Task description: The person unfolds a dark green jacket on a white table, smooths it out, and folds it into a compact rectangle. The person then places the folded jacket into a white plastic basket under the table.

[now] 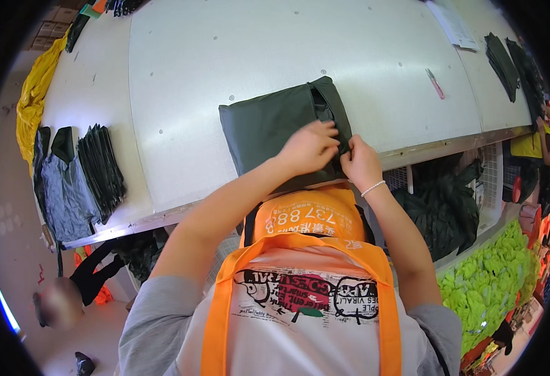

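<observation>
A dark green fabric pouch [265, 128], flat and squarish, lies at the table's near edge, slightly turned. Along its right side runs an open slit, with folded dark cloth showing inside. My left hand [312, 147] rests over that slit, its fingers curled in at the fabric and slightly blurred. At the pouch's lower right edge, my right hand [361, 163] pinches the border between thumb and fingers. A beaded bracelet circles my right wrist. What the left fingertips hold inside the slit is partly hidden.
The pouch lies on a pale table [181, 69]. A pink cutter or pen [435, 83] and white papers [453, 25] lie to the right. Folded dark pieces [99, 166] stand left. Under the table are dark fabric [441, 200] and a lime-green pile [488, 276]. Another person [68, 301] is at lower left.
</observation>
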A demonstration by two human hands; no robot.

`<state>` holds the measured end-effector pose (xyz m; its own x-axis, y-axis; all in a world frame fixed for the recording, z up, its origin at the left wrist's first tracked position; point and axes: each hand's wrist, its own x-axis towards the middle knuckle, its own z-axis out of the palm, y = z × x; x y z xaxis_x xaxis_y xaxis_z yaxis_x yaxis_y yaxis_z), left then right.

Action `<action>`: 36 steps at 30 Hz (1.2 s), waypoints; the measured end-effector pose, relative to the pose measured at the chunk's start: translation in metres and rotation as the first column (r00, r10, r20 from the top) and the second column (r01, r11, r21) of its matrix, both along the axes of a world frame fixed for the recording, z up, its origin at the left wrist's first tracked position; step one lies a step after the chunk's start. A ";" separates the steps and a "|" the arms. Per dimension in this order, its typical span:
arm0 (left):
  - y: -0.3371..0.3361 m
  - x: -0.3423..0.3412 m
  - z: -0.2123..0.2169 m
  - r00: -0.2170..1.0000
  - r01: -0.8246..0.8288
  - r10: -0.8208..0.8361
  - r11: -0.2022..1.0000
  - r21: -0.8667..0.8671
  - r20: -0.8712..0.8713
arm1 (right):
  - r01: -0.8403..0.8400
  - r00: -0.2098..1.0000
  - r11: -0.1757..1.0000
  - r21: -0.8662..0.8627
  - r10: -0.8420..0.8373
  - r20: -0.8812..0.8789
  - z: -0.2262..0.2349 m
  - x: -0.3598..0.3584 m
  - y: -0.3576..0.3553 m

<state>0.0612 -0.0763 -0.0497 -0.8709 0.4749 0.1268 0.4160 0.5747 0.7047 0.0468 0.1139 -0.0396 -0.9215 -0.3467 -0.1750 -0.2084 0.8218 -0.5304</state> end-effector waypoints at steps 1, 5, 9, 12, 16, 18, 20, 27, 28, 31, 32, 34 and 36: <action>-0.005 -0.004 0.011 0.978 -0.186 0.178 0.981 -0.062 -0.110 | 0.005 0.984 1.000 -0.026 -0.009 -0.176 0.000 -0.003 -0.004; -0.012 -0.013 0.000 0.901 -0.383 0.274 0.867 -0.320 -0.335 | 0.007 0.924 1.000 -0.013 -0.012 -0.382 -0.002 -0.028 -0.048; -0.016 -0.026 -0.010 0.969 -0.234 0.187 0.909 -0.345 -0.163 | -0.035 0.960 0.990 0.136 0.071 -0.269 -0.024 -0.050 -0.062; -0.051 -0.034 -0.001 0.900 -0.408 0.381 0.908 -0.099 -0.211 | -0.045 0.951 0.993 0.112 0.077 -0.300 -0.027 -0.052 -0.052; -0.057 -0.027 -0.018 0.854 -0.508 0.379 0.757 -0.411 -0.357 | -0.112 0.873 0.988 -0.105 0.047 -0.486 -0.010 -0.060 -0.070; -0.052 -0.029 -0.024 0.881 -0.470 0.358 0.744 -0.476 -0.309 | -0.276 0.857 0.957 -0.085 0.206 -0.472 0.008 -0.056 -0.099; -0.053 -0.029 -0.029 0.910 -0.413 0.308 0.713 -0.566 -0.276 | -0.315 0.865 0.944 0.102 0.330 -0.379 0.001 -0.045 -0.104; -0.050 -0.041 -0.029 0.790 -0.612 0.559 0.749 -0.255 -0.251 | -0.330 0.835 0.912 0.244 0.402 -0.375 -0.026 -0.046 -0.091; -0.049 -0.044 -0.031 0.799 -0.601 0.555 0.744 -0.294 -0.230 | -0.361 0.783 0.914 0.187 0.406 -0.472 -0.023 -0.052 -0.092; -0.046 -0.054 -0.033 0.819 -0.567 0.552 0.734 -0.374 -0.158 | -0.361 0.865 0.932 0.037 0.350 -0.359 -0.026 -0.071 -0.097; -0.047 -0.058 -0.034 0.816 -0.567 0.561 0.732 -0.378 -0.136 | -0.336 0.913 0.942 -0.007 0.324 -0.246 -0.029 -0.082 -0.100; -0.047 -0.064 -0.036 0.801 -0.579 0.592 0.726 -0.371 -0.093 | -0.153 0.981 0.977 -0.148 0.132 -0.141 -0.031 -0.106 -0.110; -0.046 -0.069 -0.038 0.777 -0.603 0.627 0.717 -0.348 -0.054 | -0.112 0.994 0.985 -0.131 0.113 -0.001 -0.037 -0.128 -0.114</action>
